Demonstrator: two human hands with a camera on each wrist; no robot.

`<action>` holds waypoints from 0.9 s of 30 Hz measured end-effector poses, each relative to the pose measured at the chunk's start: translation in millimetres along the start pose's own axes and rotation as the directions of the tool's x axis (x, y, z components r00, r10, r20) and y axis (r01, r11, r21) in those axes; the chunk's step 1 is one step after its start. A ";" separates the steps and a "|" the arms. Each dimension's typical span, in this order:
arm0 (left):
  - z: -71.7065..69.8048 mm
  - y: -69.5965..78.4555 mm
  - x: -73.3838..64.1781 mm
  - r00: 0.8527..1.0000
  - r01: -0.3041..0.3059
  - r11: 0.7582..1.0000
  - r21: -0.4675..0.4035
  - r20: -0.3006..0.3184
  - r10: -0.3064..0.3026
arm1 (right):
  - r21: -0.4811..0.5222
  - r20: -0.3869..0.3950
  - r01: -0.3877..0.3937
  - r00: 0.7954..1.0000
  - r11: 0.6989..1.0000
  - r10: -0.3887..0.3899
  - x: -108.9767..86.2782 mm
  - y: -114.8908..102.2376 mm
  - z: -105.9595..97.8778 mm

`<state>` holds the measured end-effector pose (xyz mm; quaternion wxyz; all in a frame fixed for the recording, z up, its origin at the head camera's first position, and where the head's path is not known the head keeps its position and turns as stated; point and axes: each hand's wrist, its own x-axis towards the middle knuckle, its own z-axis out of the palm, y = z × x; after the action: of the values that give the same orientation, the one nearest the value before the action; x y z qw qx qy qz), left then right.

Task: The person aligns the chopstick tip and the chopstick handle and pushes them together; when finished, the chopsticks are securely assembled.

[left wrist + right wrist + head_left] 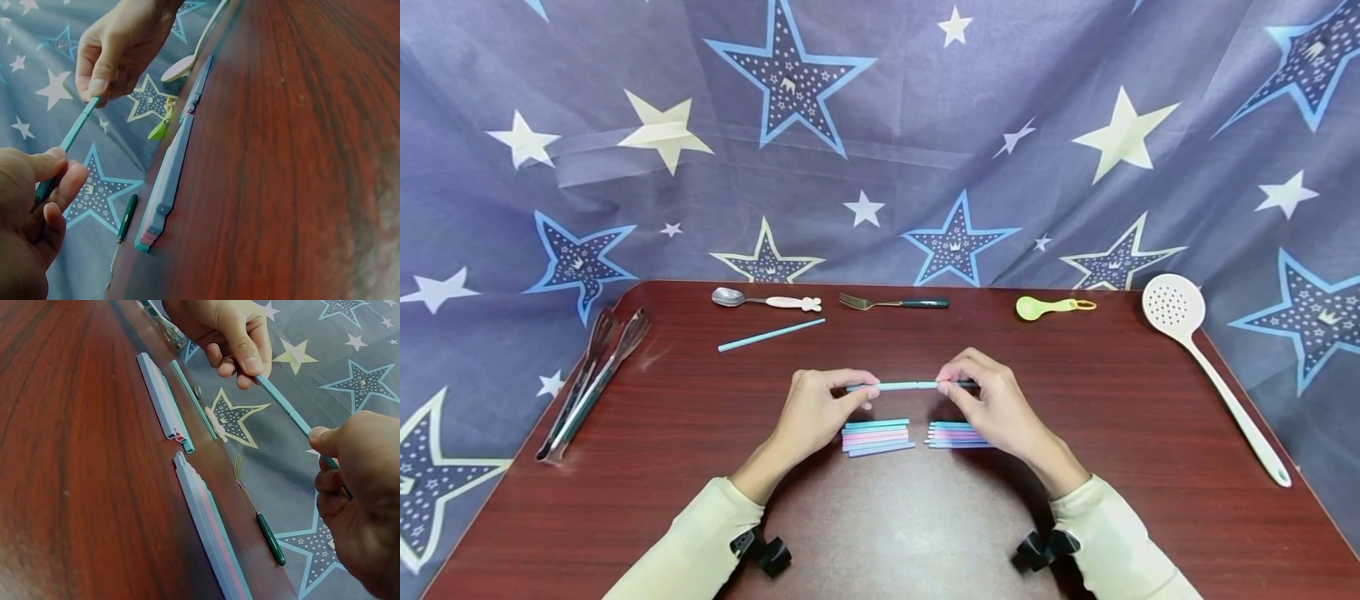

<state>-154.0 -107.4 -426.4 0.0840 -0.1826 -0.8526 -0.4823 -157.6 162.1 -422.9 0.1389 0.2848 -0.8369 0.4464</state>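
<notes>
A light blue drinking straw (898, 386) is stretched level between both hands, above the table. My left hand (829, 402) pinches its left end between thumb and fingers. At the other end, the thumb and fingers of my right hand (992, 400) pinch it. A thin seam crosses the straw (291, 413) between the hands, closer to the right one. Below the hands lie two bundles of short straws in blue, pink and lilac: a left bundle (876, 437) and a right bundle (951, 435), the latter partly covered by my right hand.
Behind the hands lie one long blue straw (771, 334), a spoon (782, 302), a fork (891, 303) and a green measuring spoon (1037, 307). Metal tongs (591, 387) rest at the table's left edge, a white skimmer (1221, 383) at its right. A star-patterned curtain (880, 108) hangs behind.
</notes>
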 end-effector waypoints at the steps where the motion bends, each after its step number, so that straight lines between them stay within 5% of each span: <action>1: 0.4 -0.2 -0.2 1.000 -0.002 1.000 -0.002 0.002 0.002 | 0.002 -0.002 0.004 1.000 1.000 -0.004 -0.1 0.3 0.5; 14: 1.2 -1.9 0.3 0.999 -0.030 1.000 0.005 0.016 0.030 | 0.001 -0.007 0.030 1.000 1.000 -0.030 0.1 2.8 4.1; 21: -10.7 -2.4 1.2 0.998 -0.062 0.997 0.054 0.028 0.060 | 0.023 -0.005 0.053 0.999 0.998 -0.052 1.8 3.2 3.3; 27: -31.1 -14.5 -3.0 0.999 -0.043 0.991 0.125 -0.009 0.045 | 0.014 -0.023 -0.004 1.000 1.000 0.004 -3.6 8.1 -2.1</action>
<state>-158.0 -141.5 -422.6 0.1107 -0.1929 -0.8765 -0.4270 -159.6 168.7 -428.9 0.1460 0.2789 -0.8327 0.4556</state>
